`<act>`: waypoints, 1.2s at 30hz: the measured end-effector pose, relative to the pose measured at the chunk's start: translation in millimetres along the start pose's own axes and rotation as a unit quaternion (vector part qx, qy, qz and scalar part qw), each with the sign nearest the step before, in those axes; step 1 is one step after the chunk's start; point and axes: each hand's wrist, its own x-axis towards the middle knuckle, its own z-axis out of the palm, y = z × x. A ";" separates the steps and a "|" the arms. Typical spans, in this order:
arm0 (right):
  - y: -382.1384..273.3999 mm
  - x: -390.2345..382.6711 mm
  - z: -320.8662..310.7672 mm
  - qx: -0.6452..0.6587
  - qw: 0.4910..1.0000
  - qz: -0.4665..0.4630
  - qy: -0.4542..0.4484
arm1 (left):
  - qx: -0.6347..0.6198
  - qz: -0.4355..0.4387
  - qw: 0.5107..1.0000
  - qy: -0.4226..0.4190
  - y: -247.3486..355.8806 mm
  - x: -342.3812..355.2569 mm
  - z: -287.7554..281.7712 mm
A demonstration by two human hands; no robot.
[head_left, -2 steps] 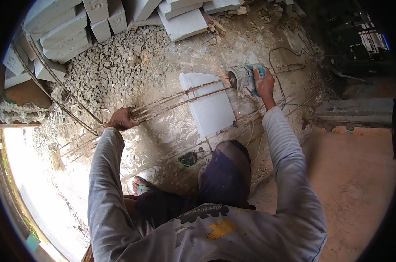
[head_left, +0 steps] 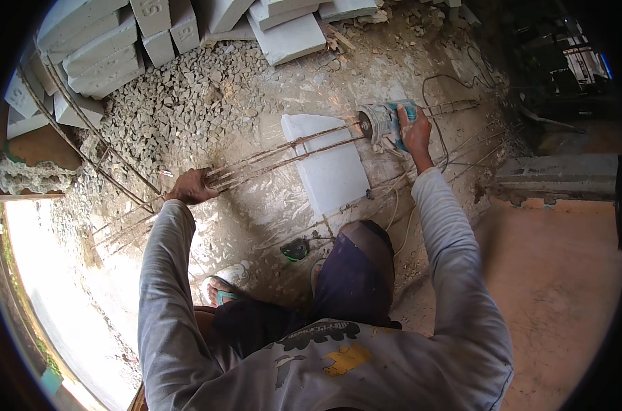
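My right hand [head_left: 415, 131] grips a teal and grey angle grinder [head_left: 385, 123], its disc against a long frame of rusty steel reinforcing bars [head_left: 270, 156]. Orange sparks show where disc and bar meet. At the left, my left hand [head_left: 191, 187] is closed around the same rebar frame. A white lightweight block [head_left: 328, 168] lies flat beneath the bars, between my two hands. The far end of the frame reaches past the grinder to the right.
Gravel [head_left: 180, 103] is heaped beyond my left hand, with stacked white blocks [head_left: 108, 61] behind it. More bent rebar [head_left: 84, 116] leans at the left. A dark cable [head_left: 442, 103] trails near the grinder. A green and black tape measure [head_left: 296, 250] lies by my feet.
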 end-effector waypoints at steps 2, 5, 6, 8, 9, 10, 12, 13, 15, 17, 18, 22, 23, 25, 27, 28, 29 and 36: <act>2.0 1.2 0.4 -0.012 1.000 0.001 0.000 | 0.004 0.000 1.000 0.000 1.3 0.7 -0.3; 3.4 1.4 0.9 -0.018 1.000 -0.002 0.005 | 0.005 0.006 1.000 0.011 1.9 0.1 -0.2; 3.6 1.2 1.4 -0.018 1.000 -0.004 0.008 | 0.003 0.011 1.000 0.018 0.5 1.2 1.7; 2.1 6.6 2.2 -0.024 1.000 0.001 0.004 | 0.003 0.014 1.000 0.025 2.7 5.4 -2.0; 1.5 9.2 2.4 -0.027 1.000 0.004 0.002 | 0.005 0.011 1.000 0.024 4.0 6.3 -4.4; 0.1 9.1 2.3 -0.026 1.000 0.000 0.002 | 0.008 0.006 1.000 0.023 4.7 4.9 -5.6; -2.4 7.5 1.1 -0.025 1.000 -0.008 0.001 | 0.001 0.014 1.000 0.024 0.3 6.4 -3.9; -2.4 6.7 -0.1 -0.017 1.000 -0.007 0.000 | -0.002 0.019 1.000 0.023 1.0 6.7 -3.9; -2.4 5.2 -2.9 0.000 1.000 -0.005 -0.001 | 0.007 0.006 1.000 0.013 3.5 6.7 -4.9; 1.0 5.5 -6.5 -0.003 1.000 -0.010 -0.008 | 0.013 -0.002 1.000 0.009 5.0 6.8 -6.0; 2.6 5.2 -8.1 -0.005 1.000 -0.012 -0.011 | 0.014 -0.003 1.000 0.010 4.0 7.7 -5.1; -1.0 -3.2 -20.1 -0.013 1.000 0.004 -0.024 | 0.012 -0.006 1.000 0.006 11.4 3.1 -10.3; -1.1 -7.1 -24.9 -0.011 0.999 0.004 -0.031 | 0.005 -0.006 1.000 0.001 13.3 2.2 -12.0; 2.7 -13.8 -30.8 -0.006 0.999 0.023 -0.039 | -0.010 -0.005 1.000 -0.007 17.0 1.7 -15.7; 9.6 -19.4 -31.1 0.003 0.997 0.061 -0.040 | 0.011 -0.004 1.000 -0.011 6.1 8.5 -5.8; 7.2 -21.4 -31.6 0.013 0.997 0.061 -0.040 | 0.023 -0.006 1.000 -0.016 7.5 7.3 -5.7; 4.8 -22.6 -31.9 0.023 0.997 0.061 -0.039 | 0.013 -0.008 1.000 -0.019 8.4 6.3 -6.9; 3.0 -15.1 -21.3 0.025 1.000 0.001 0.003 | 0.025 -0.006 0.999 -0.019 11.1 5.5 -11.3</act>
